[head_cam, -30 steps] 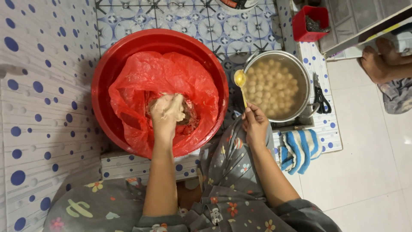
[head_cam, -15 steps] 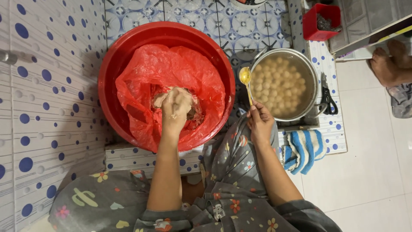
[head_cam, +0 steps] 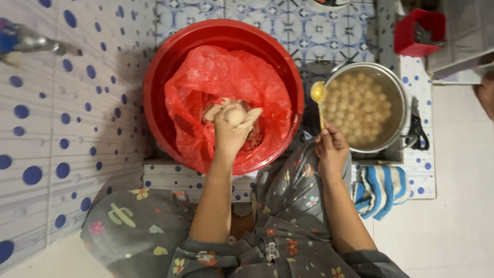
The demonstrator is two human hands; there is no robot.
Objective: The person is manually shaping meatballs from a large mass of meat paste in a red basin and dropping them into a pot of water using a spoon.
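My left hand (head_cam: 231, 126) is closed on a lump of pale paste, and a round ball of it bulges out at the top of my fist. It hovers over a red plastic bag (head_cam: 226, 82) of paste that lines a big red basin (head_cam: 170, 62). My right hand (head_cam: 331, 149) grips a spoon (head_cam: 318, 95) by its handle, its bowl pointing up beside the rim of a metal pot (head_cam: 396, 87). The pot holds water with several pale round balls (head_cam: 360, 105) in it.
A striped blue and white cloth (head_cam: 383, 188) lies under the pot's near side. A red container (head_cam: 419, 33) stands at the top right. Black scissors (head_cam: 419, 131) lie right of the pot. Dotted tiled wall at left; another person's foot (head_cam: 486, 92) at far right.
My left hand has squeezed tighter, so a rounder ball of paste now stands out of the fist. My right hand with the spoon has hardly moved.
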